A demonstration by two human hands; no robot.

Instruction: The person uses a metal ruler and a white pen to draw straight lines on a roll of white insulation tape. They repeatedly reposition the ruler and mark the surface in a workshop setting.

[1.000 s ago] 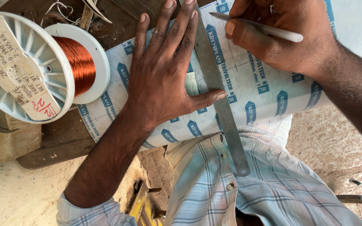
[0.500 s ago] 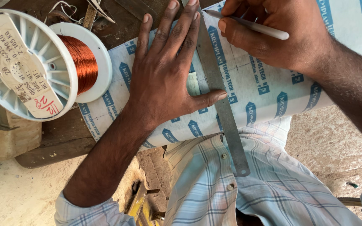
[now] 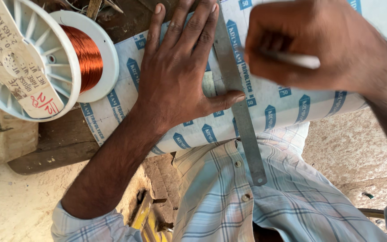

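Pinning: your left hand point(image 3: 180, 80) lies flat, fingers spread, holding the steel ruler point(image 3: 240, 112) down on the printed white sheet point(image 3: 283, 107).
Right hand: your right hand point(image 3: 310, 45) is blurred, fingers closed around a white pen point(image 3: 294, 59), just right of the ruler's far part.
Ruler: runs near to far across the sheet; its near end overhangs your checked shirt point(image 3: 229, 192).
Left side: white spool point(image 3: 45, 58) of copper wire point(image 3: 83, 56), touching the sheet's left edge.

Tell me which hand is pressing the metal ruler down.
The left hand, spread flat on the printed sheet with its thumb against the ruler. The right hand holds a white pen instead.
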